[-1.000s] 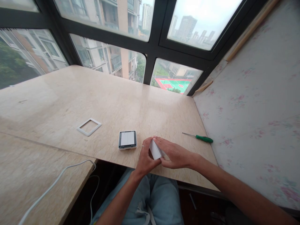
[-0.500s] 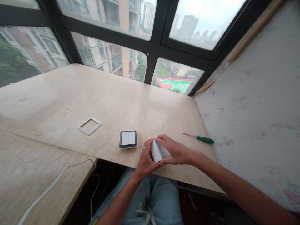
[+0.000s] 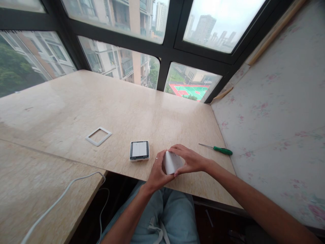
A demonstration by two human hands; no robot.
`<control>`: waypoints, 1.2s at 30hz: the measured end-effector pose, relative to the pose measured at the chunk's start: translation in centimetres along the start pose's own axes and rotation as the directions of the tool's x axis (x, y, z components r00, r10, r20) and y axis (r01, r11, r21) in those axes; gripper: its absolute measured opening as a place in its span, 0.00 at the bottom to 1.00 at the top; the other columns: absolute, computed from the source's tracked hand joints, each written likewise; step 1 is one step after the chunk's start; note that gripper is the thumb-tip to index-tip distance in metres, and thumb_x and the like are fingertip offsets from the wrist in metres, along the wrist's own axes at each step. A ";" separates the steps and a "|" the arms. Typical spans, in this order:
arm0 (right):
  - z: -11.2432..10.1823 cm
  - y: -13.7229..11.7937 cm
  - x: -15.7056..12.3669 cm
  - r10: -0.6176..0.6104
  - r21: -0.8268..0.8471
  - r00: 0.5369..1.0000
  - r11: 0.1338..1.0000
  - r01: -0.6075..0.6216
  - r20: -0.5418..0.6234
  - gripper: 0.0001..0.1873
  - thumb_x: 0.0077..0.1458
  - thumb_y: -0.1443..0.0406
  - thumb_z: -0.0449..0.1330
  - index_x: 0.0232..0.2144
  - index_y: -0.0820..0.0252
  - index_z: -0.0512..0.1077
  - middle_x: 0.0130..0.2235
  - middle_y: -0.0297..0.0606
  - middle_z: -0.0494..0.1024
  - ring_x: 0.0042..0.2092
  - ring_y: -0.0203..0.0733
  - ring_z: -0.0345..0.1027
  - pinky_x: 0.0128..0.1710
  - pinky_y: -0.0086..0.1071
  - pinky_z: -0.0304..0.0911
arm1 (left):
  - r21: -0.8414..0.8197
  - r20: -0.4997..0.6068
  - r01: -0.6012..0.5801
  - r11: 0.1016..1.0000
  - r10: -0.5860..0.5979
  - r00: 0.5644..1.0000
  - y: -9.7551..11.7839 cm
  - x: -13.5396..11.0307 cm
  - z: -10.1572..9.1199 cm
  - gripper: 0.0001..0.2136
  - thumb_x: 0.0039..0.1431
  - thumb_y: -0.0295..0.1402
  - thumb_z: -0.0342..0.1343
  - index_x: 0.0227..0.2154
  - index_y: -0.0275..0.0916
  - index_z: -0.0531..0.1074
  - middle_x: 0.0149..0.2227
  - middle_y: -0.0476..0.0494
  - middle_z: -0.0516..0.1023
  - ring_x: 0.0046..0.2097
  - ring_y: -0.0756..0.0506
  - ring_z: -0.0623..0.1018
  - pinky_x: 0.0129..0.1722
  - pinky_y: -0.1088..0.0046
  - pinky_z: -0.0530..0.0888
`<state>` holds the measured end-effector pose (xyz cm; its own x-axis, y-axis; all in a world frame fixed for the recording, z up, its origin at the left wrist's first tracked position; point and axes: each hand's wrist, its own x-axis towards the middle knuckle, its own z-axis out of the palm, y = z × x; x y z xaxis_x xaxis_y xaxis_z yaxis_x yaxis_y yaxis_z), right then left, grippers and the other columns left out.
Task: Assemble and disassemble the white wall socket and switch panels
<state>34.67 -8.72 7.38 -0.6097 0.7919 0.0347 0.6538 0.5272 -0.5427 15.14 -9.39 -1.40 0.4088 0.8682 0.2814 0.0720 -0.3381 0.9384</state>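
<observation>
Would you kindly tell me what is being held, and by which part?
A white box, by its near and far edges, in left hand and right hand.

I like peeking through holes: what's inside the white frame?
Inside the frame, you can see the pale table. The strip right under the frame can't be seen; it's covered.

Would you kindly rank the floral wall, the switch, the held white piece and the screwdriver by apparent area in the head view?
1. Floral wall
2. Switch and white piece (partly hidden): too alike to rank
3. Screwdriver
</observation>
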 end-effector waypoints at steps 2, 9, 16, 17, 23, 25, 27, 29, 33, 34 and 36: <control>0.1 0.3 0.1 -0.005 0.012 1.000 1.000 0.005 -0.008 0.44 0.44 0.50 0.71 0.59 0.63 0.63 0.52 0.53 0.69 0.54 0.53 0.64 0.53 0.45 0.65 | -0.002 0.001 0.004 1.000 -0.004 1.000 0.1 0.1 -0.1 0.40 0.46 0.42 0.70 0.60 0.43 0.56 0.58 0.36 0.66 0.59 0.34 0.69 0.59 0.49 0.67; 0.0 0.1 0.5 0.008 0.014 1.000 1.000 -0.008 -0.002 0.43 0.39 0.50 0.73 0.54 0.63 0.65 0.49 0.49 0.69 0.51 0.52 0.64 0.51 0.44 0.66 | 0.011 0.009 0.004 1.000 -0.004 1.000 0.2 0.0 -0.1 0.39 0.44 0.38 0.70 0.59 0.43 0.58 0.57 0.37 0.67 0.58 0.35 0.70 0.58 0.52 0.68; 0.4 -1.1 -0.3 0.016 -0.110 1.000 0.994 -0.016 0.000 0.44 0.41 0.53 0.73 0.56 0.65 0.63 0.53 0.55 0.68 0.55 0.56 0.61 0.55 0.50 0.63 | 0.053 -0.057 0.039 0.998 -0.036 0.998 -0.5 0.2 0.2 0.41 0.39 0.32 0.68 0.59 0.41 0.58 0.57 0.36 0.66 0.59 0.33 0.69 0.60 0.49 0.66; 0.6 -1.1 -0.3 0.022 -0.103 1.000 0.994 -0.023 -0.010 0.45 0.40 0.53 0.73 0.56 0.65 0.62 0.54 0.55 0.67 0.57 0.57 0.60 0.55 0.51 0.63 | 0.042 -0.052 0.037 0.998 -0.035 0.998 -0.6 0.2 0.2 0.41 0.39 0.31 0.68 0.59 0.41 0.58 0.57 0.36 0.66 0.59 0.33 0.69 0.60 0.49 0.66; 0.6 -0.3 -0.4 -0.003 -0.013 0.996 1.000 0.001 -0.084 0.46 0.41 0.52 0.73 0.58 0.62 0.60 0.56 0.55 0.66 0.60 0.57 0.60 0.58 0.52 0.61 | 0.044 -0.061 0.060 0.997 -0.057 0.996 -0.6 0.0 0.1 0.41 0.42 0.36 0.69 0.59 0.41 0.57 0.58 0.36 0.66 0.60 0.34 0.69 0.60 0.50 0.66; 0.0 0.3 -0.5 0.001 -0.002 0.988 1.000 -0.001 -0.155 0.45 0.43 0.52 0.73 0.58 0.61 0.60 0.56 0.54 0.67 0.59 0.56 0.62 0.58 0.52 0.62 | 0.084 -0.060 0.070 0.994 -0.065 0.996 -0.7 -0.1 0.2 0.40 0.45 0.38 0.69 0.60 0.41 0.56 0.59 0.35 0.66 0.61 0.34 0.68 0.61 0.50 0.66; -0.8 1.0 -0.6 0.024 0.013 0.967 1.000 -0.022 -0.253 0.45 0.43 0.51 0.72 0.58 0.61 0.59 0.56 0.54 0.67 0.59 0.56 0.62 0.58 0.52 0.62 | 0.147 -0.066 0.064 0.987 -0.054 0.996 -0.9 -0.4 0.2 0.40 0.47 0.37 0.68 0.61 0.40 0.55 0.60 0.33 0.64 0.63 0.33 0.66 0.62 0.48 0.64; -1.5 1.5 -0.4 0.061 0.043 0.940 0.998 -0.049 -0.335 0.46 0.43 0.50 0.72 0.58 0.61 0.60 0.56 0.53 0.67 0.59 0.55 0.63 0.58 0.51 0.63 | 0.220 -0.077 0.043 0.975 -0.027 0.997 -1.3 -0.7 0.0 0.41 0.47 0.36 0.68 0.62 0.40 0.54 0.62 0.31 0.62 0.66 0.31 0.62 0.63 0.45 0.62; -2.0 2.1 2.3 0.104 0.102 0.909 0.992 -0.068 -0.404 0.45 0.44 0.49 0.71 0.58 0.61 0.60 0.57 0.52 0.68 0.58 0.53 0.64 0.59 0.50 0.63 | 0.312 -0.064 0.044 0.949 -0.025 0.998 -1.6 -1.2 -0.8 0.43 0.45 0.34 0.70 0.63 0.38 0.54 0.63 0.28 0.61 0.66 0.29 0.61 0.63 0.42 0.62; -2.0 2.2 3.5 0.105 0.105 0.905 0.992 -0.068 -0.412 0.44 0.45 0.49 0.71 0.59 0.61 0.60 0.57 0.52 0.68 0.58 0.53 0.64 0.59 0.50 0.63 | 0.319 -0.051 0.048 0.946 -0.033 0.998 -1.5 -1.3 -0.9 0.44 0.45 0.33 0.70 0.63 0.38 0.53 0.63 0.28 0.61 0.66 0.29 0.62 0.62 0.43 0.63; -1.6 2.1 6.5 0.103 0.092 0.904 0.993 -0.071 -0.416 0.44 0.46 0.49 0.71 0.58 0.61 0.61 0.57 0.52 0.69 0.58 0.54 0.64 0.58 0.50 0.64 | 0.329 -0.028 0.048 0.943 -0.041 0.999 -1.4 -1.4 -1.2 0.45 0.44 0.32 0.70 0.63 0.38 0.52 0.62 0.28 0.62 0.65 0.29 0.63 0.62 0.44 0.64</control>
<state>32.81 -1.93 7.82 -0.2973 0.8981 0.3240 0.6513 0.4389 -0.6190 13.38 -9.72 -2.89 0.3801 0.8911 0.2480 0.3864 -0.3966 0.8327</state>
